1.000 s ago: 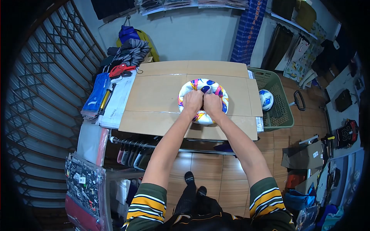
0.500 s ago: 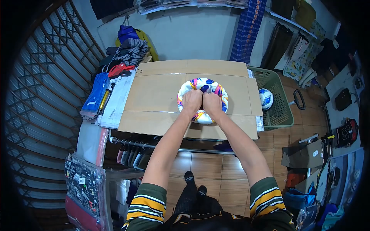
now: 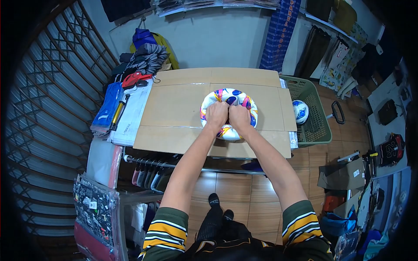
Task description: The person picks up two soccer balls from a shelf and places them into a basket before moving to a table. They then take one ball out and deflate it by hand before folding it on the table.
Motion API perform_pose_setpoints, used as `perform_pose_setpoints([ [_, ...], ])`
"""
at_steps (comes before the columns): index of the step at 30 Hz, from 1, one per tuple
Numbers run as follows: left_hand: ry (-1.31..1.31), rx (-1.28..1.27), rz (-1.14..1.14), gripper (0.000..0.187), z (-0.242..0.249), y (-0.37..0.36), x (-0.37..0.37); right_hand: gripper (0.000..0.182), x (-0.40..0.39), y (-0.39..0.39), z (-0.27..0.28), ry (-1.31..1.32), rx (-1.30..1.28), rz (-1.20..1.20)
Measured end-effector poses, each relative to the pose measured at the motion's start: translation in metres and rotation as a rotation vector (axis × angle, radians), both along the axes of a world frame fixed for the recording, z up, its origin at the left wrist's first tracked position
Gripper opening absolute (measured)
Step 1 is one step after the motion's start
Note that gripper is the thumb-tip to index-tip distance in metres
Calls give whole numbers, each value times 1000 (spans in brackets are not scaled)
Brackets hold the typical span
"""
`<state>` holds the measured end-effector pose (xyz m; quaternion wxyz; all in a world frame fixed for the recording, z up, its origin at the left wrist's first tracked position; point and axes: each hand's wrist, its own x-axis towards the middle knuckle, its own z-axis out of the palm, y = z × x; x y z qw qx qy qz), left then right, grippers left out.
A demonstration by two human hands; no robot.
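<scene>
A white ball with blue, pink and yellow patches (image 3: 229, 132) lies on the cardboard sheet (image 3: 174, 104). It looks deflated, its middle sunk in and its rim puffed up like a ring. My left hand (image 3: 217, 115) is closed in a fist and presses down into the hollow. Against it, side by side, my right hand (image 3: 240, 115) is likewise a fist pushed into the ball. The fingers of both hands are curled under and partly hidden. Both arms are stretched straight out.
Right of the table, a green basket (image 3: 321, 115) holds a blue-and-white ball (image 3: 300, 112). Along the left edge lie a yellow hand pump (image 3: 117, 112), a red-and-black tool (image 3: 136, 79) and blue packed clothing (image 3: 109, 104). Below the front edge runs a clothes rail (image 3: 196, 168) with hangers.
</scene>
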<state>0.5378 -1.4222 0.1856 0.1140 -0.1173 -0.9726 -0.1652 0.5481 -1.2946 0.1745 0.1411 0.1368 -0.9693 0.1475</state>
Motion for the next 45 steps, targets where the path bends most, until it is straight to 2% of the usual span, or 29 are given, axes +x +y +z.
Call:
perform_pose_setpoints([
  [8, -3, -11, -1, 15, 2, 0, 1, 16, 1, -2, 5, -72, 37, -31],
  [45, 3, 24, -7, 14, -3, -2, 0, 17, -1, -3, -1, -30, 55, -19],
])
